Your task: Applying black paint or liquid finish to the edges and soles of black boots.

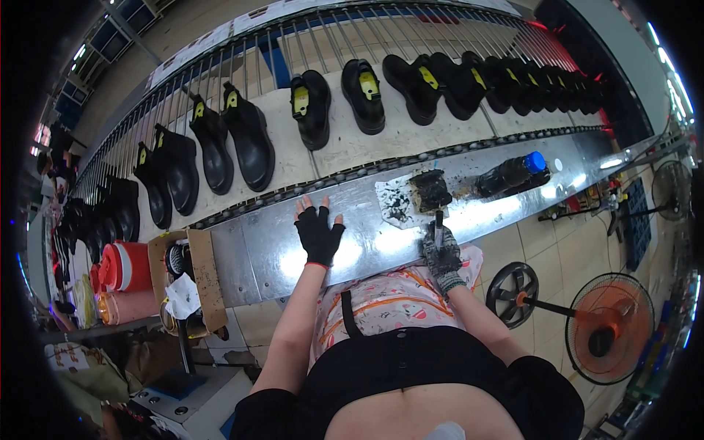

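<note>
My left hand (320, 236), in a black fingerless glove, lies flat on the metal worktop (257, 253) with its fingers spread and holds nothing. Gripped in my right hand (442, 258), which wears a stained grey knit glove, is a narrow tool (438, 229); its far end points at a blackened square tub (431, 189) and its kind cannot be made out. Under the tub's left side lies a white sheet (394, 199) smeared with black. Beyond the worktop, black ankle boots (249, 139) and black shoes (312, 110) with yellow inside stand along a conveyor.
A dark bottle with a blue cap (513, 173) lies on the worktop to the right. At the left end are a cardboard box (213, 282) holding a brush (176, 260) and a red jug (125, 266). An orange fan (611, 328) stands at lower right.
</note>
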Action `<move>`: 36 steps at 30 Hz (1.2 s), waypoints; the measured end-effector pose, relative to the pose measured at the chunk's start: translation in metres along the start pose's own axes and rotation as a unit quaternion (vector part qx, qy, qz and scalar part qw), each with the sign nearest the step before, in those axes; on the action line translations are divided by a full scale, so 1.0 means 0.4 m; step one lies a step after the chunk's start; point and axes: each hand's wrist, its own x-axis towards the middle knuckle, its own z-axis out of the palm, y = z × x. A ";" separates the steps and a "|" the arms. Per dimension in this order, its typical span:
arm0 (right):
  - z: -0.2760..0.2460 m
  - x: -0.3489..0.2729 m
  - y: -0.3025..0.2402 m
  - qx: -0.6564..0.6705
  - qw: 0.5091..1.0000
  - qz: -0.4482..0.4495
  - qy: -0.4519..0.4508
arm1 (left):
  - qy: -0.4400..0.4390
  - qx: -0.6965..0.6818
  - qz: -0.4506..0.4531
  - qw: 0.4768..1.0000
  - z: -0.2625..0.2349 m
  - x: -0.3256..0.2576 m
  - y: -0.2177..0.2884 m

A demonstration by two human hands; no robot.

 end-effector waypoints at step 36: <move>-0.028 -0.010 -0.144 0.295 0.931 0.205 -0.058 | 0.049 -0.024 0.008 0.998 0.006 0.002 -0.008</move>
